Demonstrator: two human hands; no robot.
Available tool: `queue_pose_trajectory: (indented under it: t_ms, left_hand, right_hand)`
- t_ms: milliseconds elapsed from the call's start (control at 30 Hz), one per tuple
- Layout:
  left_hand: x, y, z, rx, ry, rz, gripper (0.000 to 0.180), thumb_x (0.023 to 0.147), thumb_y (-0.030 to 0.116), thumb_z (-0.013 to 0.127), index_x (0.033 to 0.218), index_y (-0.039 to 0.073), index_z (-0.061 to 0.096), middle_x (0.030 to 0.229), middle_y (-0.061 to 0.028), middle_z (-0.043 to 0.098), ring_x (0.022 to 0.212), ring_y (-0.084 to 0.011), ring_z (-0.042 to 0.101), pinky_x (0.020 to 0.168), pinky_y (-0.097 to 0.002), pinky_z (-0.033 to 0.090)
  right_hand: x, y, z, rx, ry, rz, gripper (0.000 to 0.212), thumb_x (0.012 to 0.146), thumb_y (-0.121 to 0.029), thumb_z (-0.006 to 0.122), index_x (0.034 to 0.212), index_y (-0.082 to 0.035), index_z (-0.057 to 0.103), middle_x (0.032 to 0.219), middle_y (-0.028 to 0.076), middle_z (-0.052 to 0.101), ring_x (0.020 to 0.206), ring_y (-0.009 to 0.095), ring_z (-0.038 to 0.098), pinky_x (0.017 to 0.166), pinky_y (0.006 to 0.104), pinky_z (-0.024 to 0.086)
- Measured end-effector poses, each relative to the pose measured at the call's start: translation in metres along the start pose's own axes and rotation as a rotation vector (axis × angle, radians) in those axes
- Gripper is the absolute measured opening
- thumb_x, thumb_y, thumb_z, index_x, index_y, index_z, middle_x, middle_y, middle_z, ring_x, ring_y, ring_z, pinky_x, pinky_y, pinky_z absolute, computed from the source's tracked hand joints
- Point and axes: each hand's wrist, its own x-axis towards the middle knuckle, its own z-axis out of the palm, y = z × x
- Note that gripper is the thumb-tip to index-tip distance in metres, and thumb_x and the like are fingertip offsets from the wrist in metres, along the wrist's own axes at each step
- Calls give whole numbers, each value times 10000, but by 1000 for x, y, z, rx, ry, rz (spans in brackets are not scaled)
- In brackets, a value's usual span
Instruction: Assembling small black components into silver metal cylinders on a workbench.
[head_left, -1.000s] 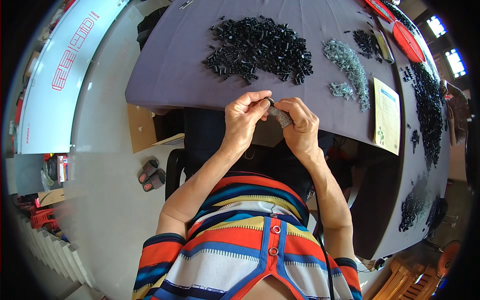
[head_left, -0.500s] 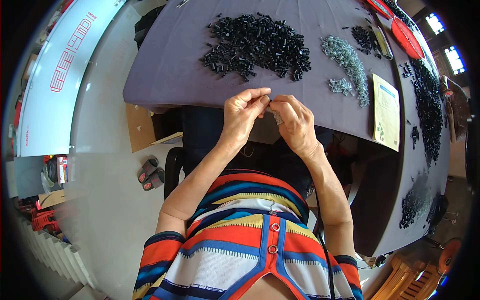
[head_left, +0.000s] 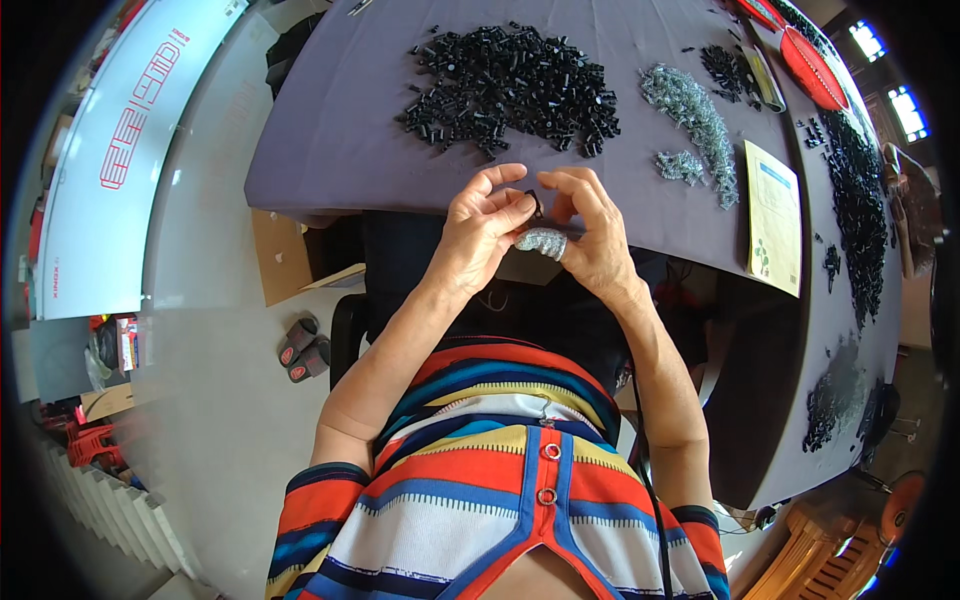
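My left hand is closed in a pinch around a small black part, which shows just past the thumb tip. Facing it, my right hand has its thumb and forefinger apart, with no piece visible between them. A grey, silvery wrap covers what looks like the right thumb and reaches across under the black part. Both hands hover over the near edge of the cloth-covered table. Beyond them lies a large heap of short black tubular parts.
Right of the heap lie a pile of small clear pieces, a yellow printed packet and a red basket. More black parts cover the table at the far right. Slippers and a cardboard box are on the floor at left.
My right forefinger and thumb have spread away from the black part, uncovering more of the grey wrap. My left hand still pinches the part, close to where it was.
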Motion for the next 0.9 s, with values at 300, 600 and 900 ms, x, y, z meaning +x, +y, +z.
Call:
queue_pose_trajectory:
  t_ms: [300, 600, 900]
  left_hand:
    - [-1, 2, 7, -143, -42, -159, 347, 866, 24, 617, 1192, 63, 506, 903, -62, 610, 813, -122, 591, 671, -251, 477]
    - [-3, -5, -4, -261, -105, -202, 320, 847, 43, 644, 1155, 88, 568, 911, -55, 632, 798, -129, 589, 624, -243, 453]
    - [-2, -7, -6, -352, -140, -239, 346, 840, 35, 647, 1166, 89, 544, 921, -69, 626, 797, -135, 590, 624, -248, 449]
  right_hand:
    - [-2, 10, 0, 249, -99, 84, 365, 690, -106, 776, 1012, -25, 624, 991, 31, 603, 787, 112, 555, 684, 259, 467]
    - [-7, 10, 13, 592, -22, 219, 386, 679, -114, 793, 1019, -54, 621, 845, 16, 602, 748, 123, 575, 664, 256, 478]
    - [-5, 19, 12, 399, -41, 84, 339, 690, -139, 781, 984, -56, 634, 808, 16, 584, 694, 126, 552, 635, 255, 462]
